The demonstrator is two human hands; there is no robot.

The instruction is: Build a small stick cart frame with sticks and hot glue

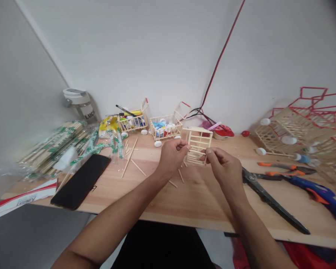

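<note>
Between my two hands, just above the wooden table (184, 201), is a small frame of thin wooden sticks (201, 141), tilted so that its rungs face me. My left hand (174, 155) is closed, thumb and fingers pinching the frame's left side. On the right edge, my right hand (224, 160) pinches it near a lower corner. Loose cut sticks (130, 157) lie to the left of my left hand and below the frame. Behind it stand two little stick carts with white wheels; one cart (166, 129) holds bottle caps, the other cart (133, 121) caps and pens.
At left are bundled chopsticks (58, 145), a black phone (81, 181) and a bottle (82, 106). To the right lie large shears (274, 201), orange-handled pliers (288, 168) and a blue glue gun (319, 196). Several red-trimmed carts (302, 123) are piled at far right. A cable (224, 48) runs down the wall.
</note>
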